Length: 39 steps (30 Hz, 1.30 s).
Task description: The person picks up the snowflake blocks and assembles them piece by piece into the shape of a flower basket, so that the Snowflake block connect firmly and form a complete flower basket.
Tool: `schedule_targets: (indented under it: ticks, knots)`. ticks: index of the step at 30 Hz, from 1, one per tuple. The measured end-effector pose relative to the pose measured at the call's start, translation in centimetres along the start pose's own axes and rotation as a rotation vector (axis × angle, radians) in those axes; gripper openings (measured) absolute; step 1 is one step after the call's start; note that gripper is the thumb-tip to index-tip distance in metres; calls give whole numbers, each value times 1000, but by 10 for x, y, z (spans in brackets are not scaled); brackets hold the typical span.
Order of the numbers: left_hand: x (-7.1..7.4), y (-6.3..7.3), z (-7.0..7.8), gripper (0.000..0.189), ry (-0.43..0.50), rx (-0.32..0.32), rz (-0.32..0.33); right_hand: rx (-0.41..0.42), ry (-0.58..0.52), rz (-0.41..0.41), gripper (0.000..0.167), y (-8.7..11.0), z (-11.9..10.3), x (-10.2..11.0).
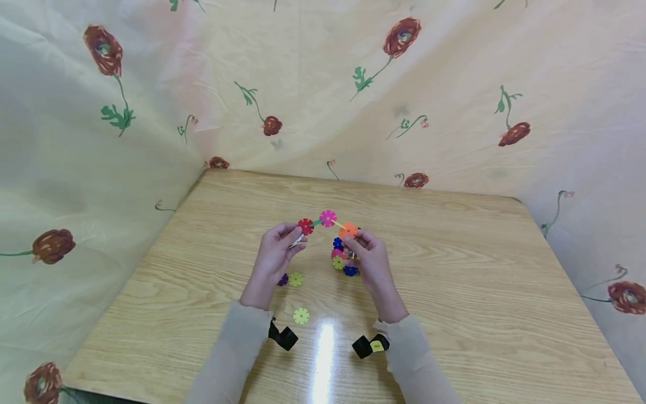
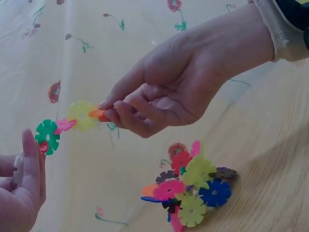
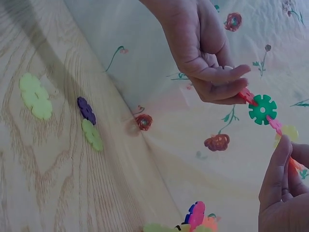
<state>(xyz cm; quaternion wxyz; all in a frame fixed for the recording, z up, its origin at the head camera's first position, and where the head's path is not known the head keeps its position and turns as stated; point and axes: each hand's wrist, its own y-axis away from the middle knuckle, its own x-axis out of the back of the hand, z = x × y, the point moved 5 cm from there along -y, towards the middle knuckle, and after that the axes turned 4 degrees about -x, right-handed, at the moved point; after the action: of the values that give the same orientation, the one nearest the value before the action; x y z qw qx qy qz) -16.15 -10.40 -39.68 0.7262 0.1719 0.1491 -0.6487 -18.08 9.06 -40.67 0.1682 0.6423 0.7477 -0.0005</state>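
Note:
A short chain of notched plastic snowflake discs is stretched between both hands above the table. My left hand (image 1: 272,252) pinches the red disc (image 1: 305,226) at one end, and a small white bit shows among its fingers. At the other end, the thumb and fingers of my right hand (image 1: 374,262) pinch the orange disc (image 1: 347,229). Between them come a green disc (image 3: 256,114), a pink disc (image 1: 328,218) and a yellow disc (image 2: 78,116), slotted edge to edge at angles. A many-coloured cluster of joined discs (image 2: 198,174) stands on the table, partly hidden behind my right hand in the head view.
On the wooden table (image 1: 479,280), a purple disc (image 1: 283,280) lies beside a yellow-green disc (image 1: 295,279), near my left wrist. Closer to me is another yellow-green disc (image 1: 301,316). Flower-printed cloth (image 1: 313,84) hangs behind the table and along its sides.

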Motion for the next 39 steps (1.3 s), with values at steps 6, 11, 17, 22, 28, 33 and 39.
schedule_targets:
  ticks: [6,11,17,22,28,33,39]
  knots:
    - [-5,-1,-2,10,7,-19,20,-6,-57,1,10,0,0,-4]
    - [-9,0,-2,11,31,-29,30,-16,-111,3,12,0,0,-11]
    - [-16,1,-3,11,58,-28,28,-40,-156,37,8,-3,2,-23]
    - [-21,2,-6,11,67,-36,11,-16,-281,70,2,-4,2,-29]
    - [-24,4,-11,18,106,-30,-4,14,-318,129,7,-2,0,-30]
    - [-25,5,-13,21,139,-8,-12,48,-335,153,9,-2,-2,-27]
    - [-26,5,-14,21,150,31,-73,64,-373,154,11,-1,-3,-25]
